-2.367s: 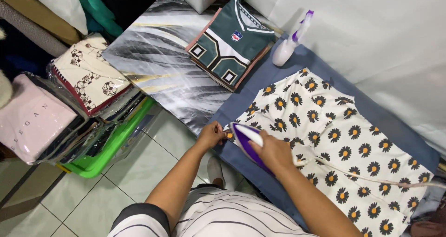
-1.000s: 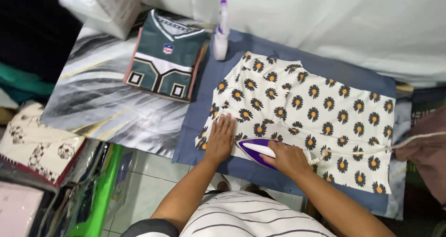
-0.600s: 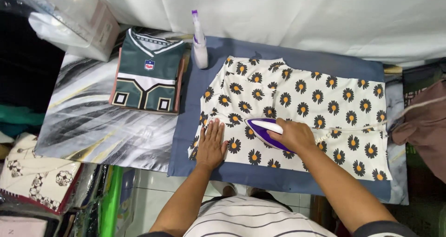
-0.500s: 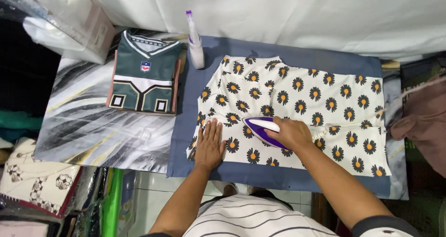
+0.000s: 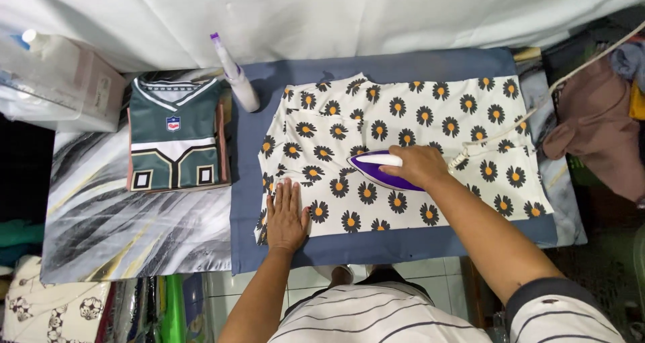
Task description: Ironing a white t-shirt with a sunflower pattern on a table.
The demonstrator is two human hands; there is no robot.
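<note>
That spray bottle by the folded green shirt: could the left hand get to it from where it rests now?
Probably yes. The left hand lies flat on the flowered garment, holding nothing, and the spray bottle stands beyond it with only bare blue pad between. The right hand grips the iron.

purple iron (image 5: 376,172), daisy-print white cloth (image 5: 430,114)
</note>
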